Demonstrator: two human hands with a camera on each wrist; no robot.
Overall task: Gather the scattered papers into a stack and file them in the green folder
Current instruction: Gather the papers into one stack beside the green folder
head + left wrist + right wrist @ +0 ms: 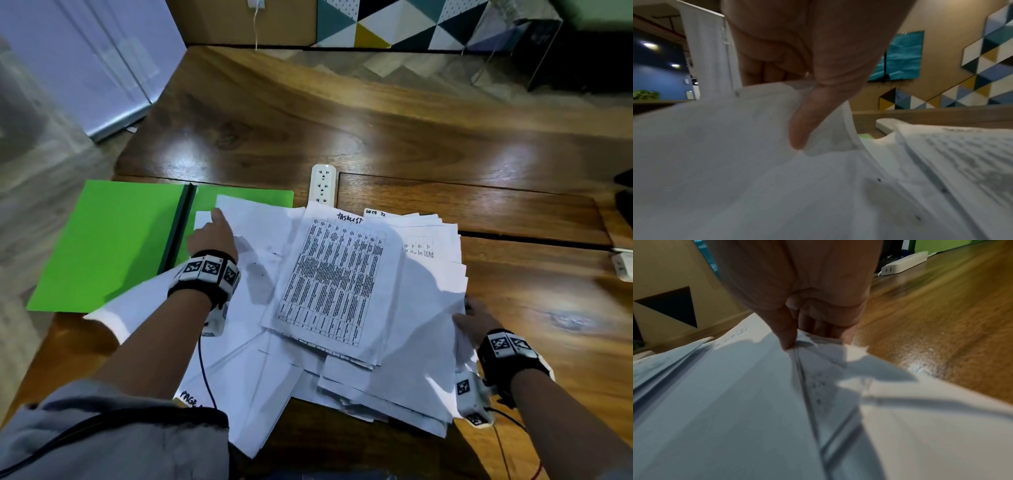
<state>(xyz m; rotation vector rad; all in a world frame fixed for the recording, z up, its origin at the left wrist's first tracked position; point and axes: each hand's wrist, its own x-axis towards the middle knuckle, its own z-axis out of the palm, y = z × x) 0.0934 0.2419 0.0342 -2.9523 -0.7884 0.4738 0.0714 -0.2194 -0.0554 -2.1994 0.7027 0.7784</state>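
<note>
A loose heap of white papers [342,308] lies on the wooden table [411,147], topped by a printed table sheet [332,277]. The green folder [109,240] lies open at the left, partly under the papers. My left hand [212,236] pinches the left-hand sheets, thumb [803,123] on top of the paper [735,162] and fingers beneath. My right hand [474,322] pinches the heap's right edge, thumb [785,331] above the sheets [735,402] and fingers below.
A white power strip [322,185] lies just behind the papers; a second one [621,263] sits at the table's right edge. A white cabinet [85,68] stands on the floor at the far left. A patterned wall panel [394,24] runs behind the table.
</note>
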